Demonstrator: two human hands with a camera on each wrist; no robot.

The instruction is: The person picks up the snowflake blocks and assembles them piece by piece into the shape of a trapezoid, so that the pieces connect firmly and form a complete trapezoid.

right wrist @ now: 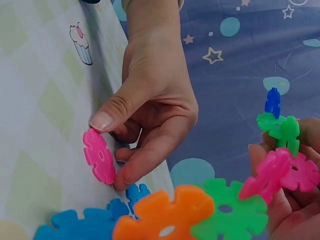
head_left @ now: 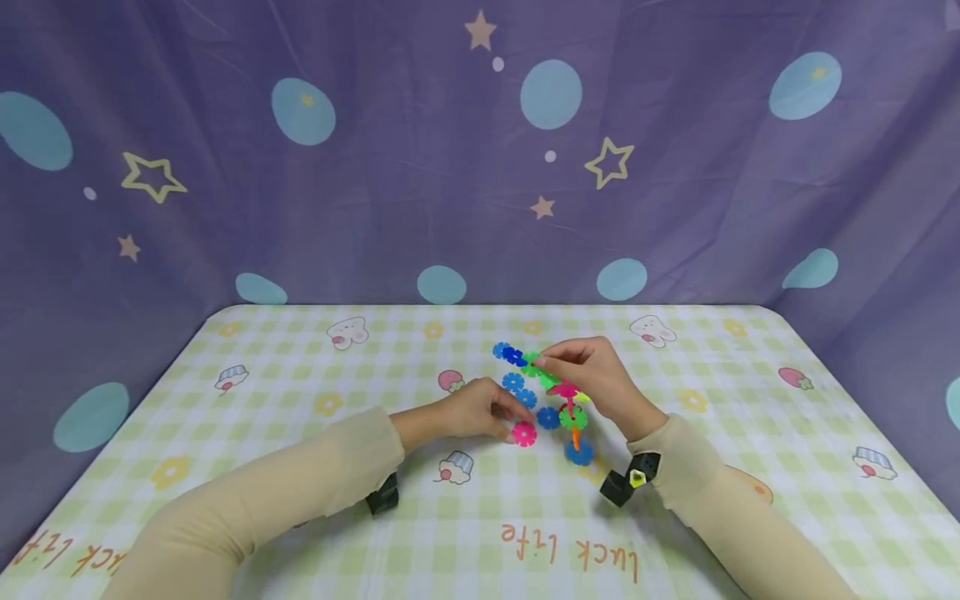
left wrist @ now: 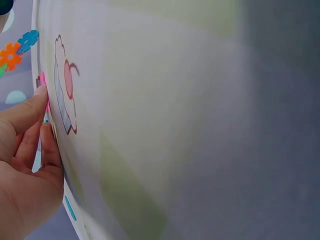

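My left hand (head_left: 476,408) pinches a pink snowflake disc (head_left: 524,433) between thumb and fingers, low over the tablecloth. In the right wrist view this pink disc (right wrist: 99,156) stands on edge, thumb on its upper rim and a fingertip at its lower rim. With my right hand (head_left: 603,382) I grip a chain of interlocked snowflake discs around its green and pink pieces. The chain runs from a dark blue disc (head_left: 513,357) at the far end through a green disc (right wrist: 227,207) and an orange disc (right wrist: 167,212) to a blue disc (head_left: 579,453) nearest me.
Between the hands lie several blue snowflake discs (head_left: 525,399). A yellow piece (head_left: 583,397) shows partly beside the right fingers. The checked tablecloth (head_left: 420,550) covers the table, and a purple curtain (head_left: 420,200) hangs behind its far edge.
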